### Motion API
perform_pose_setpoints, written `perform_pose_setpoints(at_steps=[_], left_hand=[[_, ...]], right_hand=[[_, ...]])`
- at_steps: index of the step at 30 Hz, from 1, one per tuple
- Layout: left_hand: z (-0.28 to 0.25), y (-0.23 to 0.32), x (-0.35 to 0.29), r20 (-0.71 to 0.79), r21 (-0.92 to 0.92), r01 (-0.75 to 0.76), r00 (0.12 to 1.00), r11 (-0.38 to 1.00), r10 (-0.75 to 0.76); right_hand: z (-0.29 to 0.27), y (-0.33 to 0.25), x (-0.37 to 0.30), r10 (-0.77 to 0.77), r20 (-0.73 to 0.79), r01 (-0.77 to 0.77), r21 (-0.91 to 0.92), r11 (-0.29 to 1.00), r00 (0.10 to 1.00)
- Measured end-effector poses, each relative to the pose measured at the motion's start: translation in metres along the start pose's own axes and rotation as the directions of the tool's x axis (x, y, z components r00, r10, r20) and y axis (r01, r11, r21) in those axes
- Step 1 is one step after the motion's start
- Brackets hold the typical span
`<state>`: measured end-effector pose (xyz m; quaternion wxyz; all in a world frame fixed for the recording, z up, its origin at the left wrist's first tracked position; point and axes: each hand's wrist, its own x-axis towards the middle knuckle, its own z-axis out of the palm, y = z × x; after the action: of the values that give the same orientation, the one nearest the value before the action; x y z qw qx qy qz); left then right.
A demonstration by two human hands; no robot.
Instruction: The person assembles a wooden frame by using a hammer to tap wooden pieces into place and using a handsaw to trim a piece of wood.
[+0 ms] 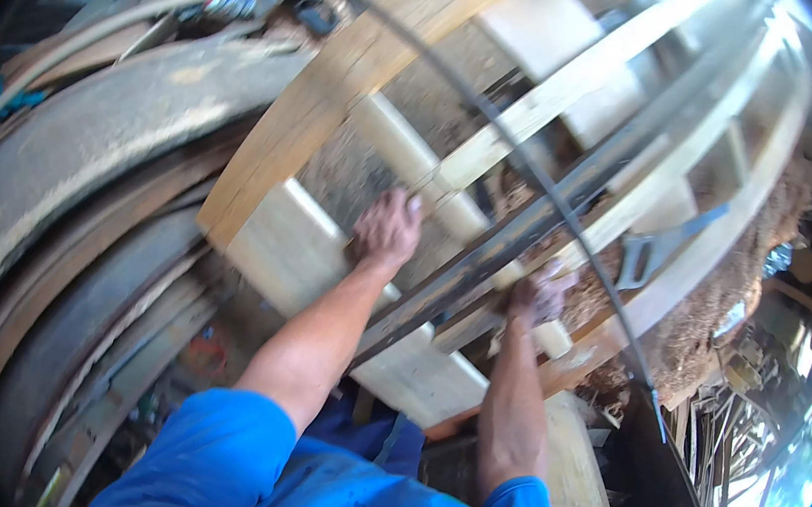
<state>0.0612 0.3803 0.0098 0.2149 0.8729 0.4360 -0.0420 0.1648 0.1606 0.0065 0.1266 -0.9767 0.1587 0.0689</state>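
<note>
One wooden frame (477,156) | lengthwise: upper right | left hand (389,229), right hand (543,293) curled, hold unclear

Smooth-looking wooden frame (543,109), matt cloth shirt (338,496), rough, loose fibrous heap (693,326)

Long weathered planks (100,129) sit at left, brown wood shavings (732,276) at right.

No text, label, number or sign could be read. Blur hid any print on the small blue, white and red item (234,2) at upper left; dark, letterless blotches marked the blue cloth shirt (348,497).
</note>
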Motion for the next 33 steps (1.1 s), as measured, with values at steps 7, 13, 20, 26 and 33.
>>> perform_pose_setpoints(at_steps=[7, 13, 20, 26, 33], left_hand=[[-0.003, -0.01, -0.008, -0.027, 0.045, 0.026, 0.999, 0.999, -0.025], [-0.003, -0.004, -0.007, -0.053, 0.032, 0.012, 0.999, 0.999, -0.011], [-0.002, -0.004, -0.006, -0.031, 0.049, 0.035, 0.999, 0.998, -0.034], [-0.002, -0.007, -0.008, -0.054, 0.041, 0.02, 0.998, 0.999, -0.018], [-0.002, -0.006, -0.006, -0.066, 0.072, 0.004, 0.998, 0.997, 0.0]], right_hand=[[0.01, -0.001, -0.005, 0.009, 0.016, -0.009, -0.055, 0.998, 1.0], [-0.002, -0.002, 0.001, 0.016, 0.051, -0.018, 0.04, 0.999, 0.999], [-0.003, -0.004, -0.001, 0.007, 0.058, -0.009, 0.033, 0.999, 0.998], [0.005, 0.003, -0.001, 0.006, 0.068, -0.01, 0.07, 0.997, 0.998], [0.009, 0.004, -0.002, 0.012, 0.053, -0.017, 0.098, 0.995, 0.999]])
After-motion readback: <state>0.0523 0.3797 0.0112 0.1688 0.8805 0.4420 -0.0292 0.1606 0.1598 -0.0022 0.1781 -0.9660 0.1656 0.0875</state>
